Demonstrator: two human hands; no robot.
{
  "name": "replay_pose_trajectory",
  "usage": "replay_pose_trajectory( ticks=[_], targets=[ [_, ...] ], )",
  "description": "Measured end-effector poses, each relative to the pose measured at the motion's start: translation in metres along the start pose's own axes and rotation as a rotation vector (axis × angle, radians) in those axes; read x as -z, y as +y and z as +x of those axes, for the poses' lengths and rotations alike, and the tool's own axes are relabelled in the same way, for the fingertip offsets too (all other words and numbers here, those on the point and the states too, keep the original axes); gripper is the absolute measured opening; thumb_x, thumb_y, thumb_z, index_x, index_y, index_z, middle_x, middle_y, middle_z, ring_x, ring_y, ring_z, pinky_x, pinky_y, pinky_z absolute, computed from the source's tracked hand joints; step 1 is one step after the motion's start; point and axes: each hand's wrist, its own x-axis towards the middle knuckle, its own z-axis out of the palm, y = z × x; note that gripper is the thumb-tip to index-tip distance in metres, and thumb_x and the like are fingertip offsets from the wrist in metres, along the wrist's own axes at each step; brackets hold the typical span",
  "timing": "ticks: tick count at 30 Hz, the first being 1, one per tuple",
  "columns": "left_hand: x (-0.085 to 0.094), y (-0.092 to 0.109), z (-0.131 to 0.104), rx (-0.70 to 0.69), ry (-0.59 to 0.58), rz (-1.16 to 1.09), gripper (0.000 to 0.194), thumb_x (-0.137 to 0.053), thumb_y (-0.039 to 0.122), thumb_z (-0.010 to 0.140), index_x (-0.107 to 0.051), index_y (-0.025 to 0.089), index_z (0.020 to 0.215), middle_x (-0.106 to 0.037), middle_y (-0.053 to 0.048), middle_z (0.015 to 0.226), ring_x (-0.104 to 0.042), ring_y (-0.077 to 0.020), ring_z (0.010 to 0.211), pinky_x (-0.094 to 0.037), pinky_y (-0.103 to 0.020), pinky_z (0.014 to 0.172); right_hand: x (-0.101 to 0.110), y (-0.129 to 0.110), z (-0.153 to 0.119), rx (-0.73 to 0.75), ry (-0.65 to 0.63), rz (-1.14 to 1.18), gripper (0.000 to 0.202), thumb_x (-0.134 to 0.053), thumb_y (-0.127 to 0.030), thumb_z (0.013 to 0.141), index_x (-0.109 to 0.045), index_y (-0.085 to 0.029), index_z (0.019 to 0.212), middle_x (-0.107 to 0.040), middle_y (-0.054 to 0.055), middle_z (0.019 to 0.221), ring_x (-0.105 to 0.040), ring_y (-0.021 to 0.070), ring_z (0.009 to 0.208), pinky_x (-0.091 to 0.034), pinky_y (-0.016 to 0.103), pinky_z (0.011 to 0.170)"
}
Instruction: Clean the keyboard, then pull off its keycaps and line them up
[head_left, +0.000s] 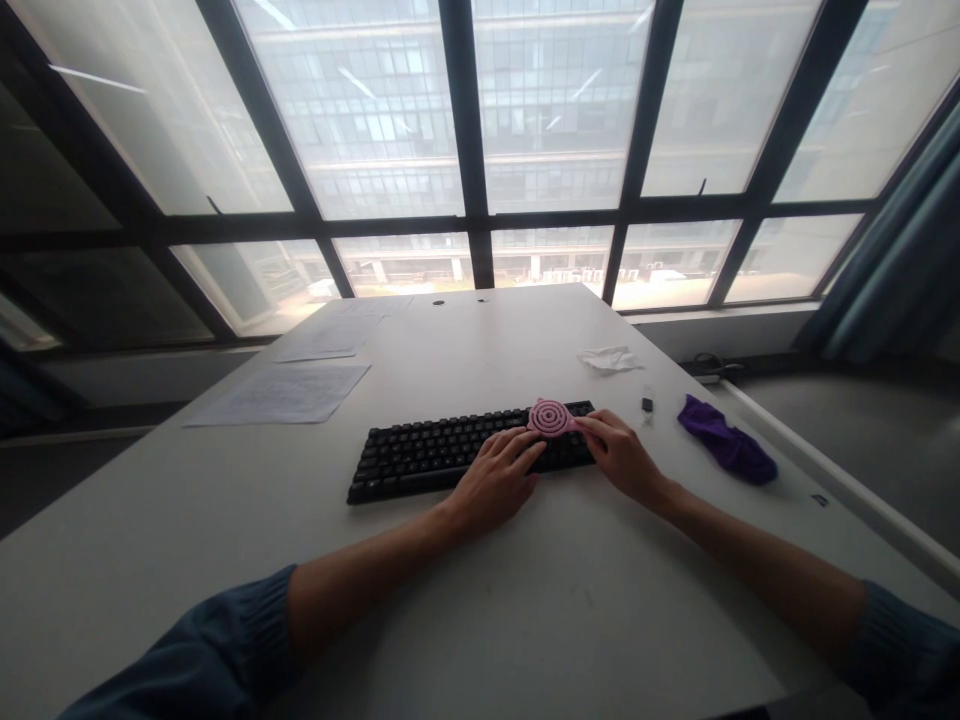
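– Start with the head view: what does your right hand (624, 458) have?
– Its fingers are pinched together on the short handle of a pink ringed disc (550, 418), just right of the frame's centre. You have the disc over the right part of a black keyboard (420, 452); whether it presses on the keys cannot be told.
– And your left hand (495, 478)?
– It lies palm down across the keyboard's front edge, near the middle of the frame, fingers apart and closed on nothing. Your fingertips reach the disc's lower left edge; contact there is unclear.
– What else is on your surface (450, 620)?
– Right of centre, you have a crumpled white tissue (609, 359), with a small black piece (647, 405) below it. A purple cloth (726, 440) lies farther right, and printed sheets (277, 394) are left of centre.
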Motion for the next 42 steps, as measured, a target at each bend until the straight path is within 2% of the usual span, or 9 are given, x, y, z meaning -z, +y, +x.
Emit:
replay_pose_trajectory(
  ticks=[16,24,31,42],
  targets=[
    [0.006,0.003,0.001,-0.028,0.019,-0.079,0.056,-0.054,0.015,0.09,-0.043,0.023,0.144,-0.05,-0.01,0.145,-0.041,-0.0275,0.139,-0.04,-0.049,0.115,0.016,-0.005,-0.006,0.106,-0.159,0.155,0.026,-0.047,-0.023,0.1,-0.069,-0.023,0.114,-0.066,0.009,0.101,-0.064,0.0197,0.091,-0.055,0.034,0.08],
    [0.006,0.003,0.001,-0.05,-0.003,-0.063,0.049,-0.053,0.016,0.091,-0.048,0.02,0.14,-0.05,-0.011,0.145,-0.044,-0.028,0.137,-0.04,-0.05,0.115,0.016,0.0,-0.005,0.027,-0.06,0.058,0.024,-0.049,-0.024,0.099,-0.07,-0.023,0.111,-0.067,0.01,0.098,-0.064,0.0225,0.089,-0.054,0.038,0.081],
    [0.007,0.003,0.002,-0.04,-0.011,-0.082,0.056,-0.052,0.015,0.091,-0.042,0.021,0.146,-0.049,-0.01,0.146,-0.042,-0.0275,0.138,-0.04,-0.049,0.115,0.019,0.001,-0.005,0.091,-0.146,0.131,0.025,-0.049,-0.024,0.099,-0.07,-0.024,0.112,-0.067,0.01,0.1,-0.064,0.0214,0.091,-0.055,0.037,0.08],
    [0.007,0.003,0.002,-0.046,-0.002,-0.063,0.052,-0.055,0.014,0.089,-0.047,0.021,0.141,-0.051,-0.01,0.144,-0.044,-0.0271,0.137,-0.042,-0.049,0.114,0.021,0.0,-0.004,0.088,-0.151,0.147,0.024,-0.05,-0.021,0.097,-0.07,-0.023,0.111,-0.067,0.009,0.099,-0.065,0.0203,0.088,-0.055,0.035,0.079]
  ],
)
